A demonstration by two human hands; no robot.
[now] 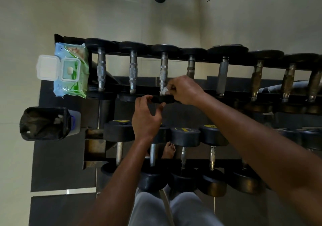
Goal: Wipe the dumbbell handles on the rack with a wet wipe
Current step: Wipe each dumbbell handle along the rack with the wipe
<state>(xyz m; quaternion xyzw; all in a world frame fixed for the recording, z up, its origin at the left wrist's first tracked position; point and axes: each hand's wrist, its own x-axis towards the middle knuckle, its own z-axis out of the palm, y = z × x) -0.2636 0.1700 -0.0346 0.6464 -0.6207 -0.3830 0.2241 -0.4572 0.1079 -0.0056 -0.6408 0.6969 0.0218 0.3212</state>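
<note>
Right, I'm on the upper rack (pixel 174 50) now, centre of the frame, third handle from the left (pixel 163 70) — my right hand (pixel 184 89) has the wet wipe (pixel 164 91) bunched white at the near end of that chrome bar, just above the black dumbbell head (pixel 163 100). To do this one well, I reckon the wipe wants to wrap right round the knurled part and travel the full length of the bar, up toward the far head, with a twist so the back side gets covered too. The two handles to the left look bright; the ones toward the right of the frame look brown and dull, so by my guess plenty remains.

Right-hand grip: fingers curled in, pinching the wipe against the handle's lower end. How much of the bar the wipe covers, I cannot tell, the knuckles hide it.

Left hand (pixel 148 116), just below and left of centre: fingers loosely curved, thumb apart, fingertips at the edge of that same dumbbell head. It looks to be steadying it, though real contact is hard to confirm.

Wipes packet (pixel 70 70) sits lid-open at the left end of the rack, bin (pixel 45 123) below it
</note>
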